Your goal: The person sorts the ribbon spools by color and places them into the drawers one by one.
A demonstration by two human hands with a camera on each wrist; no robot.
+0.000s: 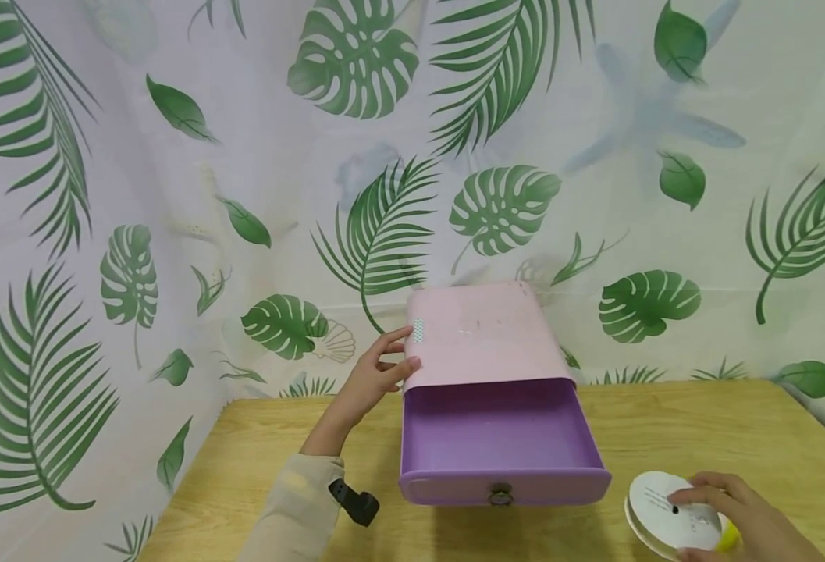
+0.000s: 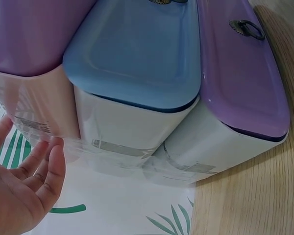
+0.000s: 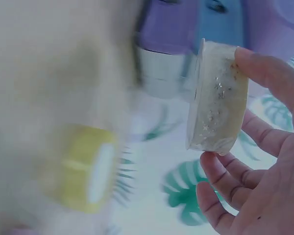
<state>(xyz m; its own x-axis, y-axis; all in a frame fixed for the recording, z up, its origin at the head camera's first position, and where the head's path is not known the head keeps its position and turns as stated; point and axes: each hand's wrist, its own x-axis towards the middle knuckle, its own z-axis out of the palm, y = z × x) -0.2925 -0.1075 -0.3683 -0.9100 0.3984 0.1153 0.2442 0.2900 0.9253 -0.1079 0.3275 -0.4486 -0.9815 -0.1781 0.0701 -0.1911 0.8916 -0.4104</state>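
Note:
On the table stands a small drawer unit with a pink top. Its top purple drawer is pulled out, and the visible floor inside is bare. My left hand rests its fingertips against the unit's upper left side, fingers spread. To the right of the drawer, my right hand holds a ribbon spool with a white printed disc and a small centre hole. In the right wrist view the spool stands on edge between thumb and fingers, wound with a pale ribbon bearing silvery specks.
Below the pulled-out one, the left wrist view shows a blue drawer and another purple drawer, both with ring pulls. A yellow tape roll lies on the table near my right hand. A leaf-print sheet hangs behind the wooden table.

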